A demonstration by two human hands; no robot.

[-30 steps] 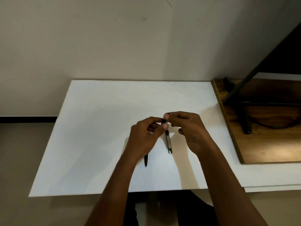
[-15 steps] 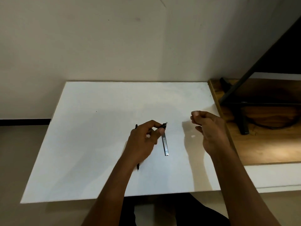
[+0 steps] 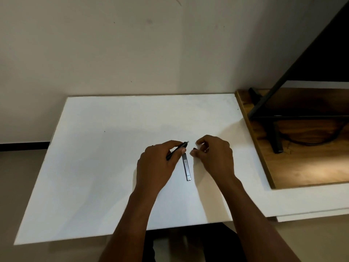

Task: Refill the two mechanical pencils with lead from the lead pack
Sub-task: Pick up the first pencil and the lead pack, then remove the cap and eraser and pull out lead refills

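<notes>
The right hand (image 3: pixel 213 154), which half a second ago was drawn away toward the wooden board, is coming back in beside the left hand (image 3: pixel 156 165), and the two are now sitting close together above the middle of the white table (image 3: pixel 94 167).

In the head view, the left hand is closing its thumb and fingers around a dark mechanical pencil (image 3: pixel 177 151), holding it tilted with its pale eraser end (image 3: pixel 187 142) pointing up and right. The right hand is curling its fingertips in a pinch just beside that end; something small and dark is showing at the fingertips, but whether it is a cap or lead is too small to tell. The slim grey lead pack (image 3: pixel 187 167) is lying flat on the table between the hands, directly under the pencil's raised end. The second pencil is not showing; it may be hiding under the left hand.

To do this step well, the left hand should probably be keeping the pencil steady while the right is working at its top end with light force, since lead is snapping easily.

To the right, a wooden board (image 3: pixel 302 167) is carrying a black metal stand (image 3: pixel 275 137) and a cable (image 3: pixel 311 142), well apart from the hands. Nothing is blocking the work.
</notes>
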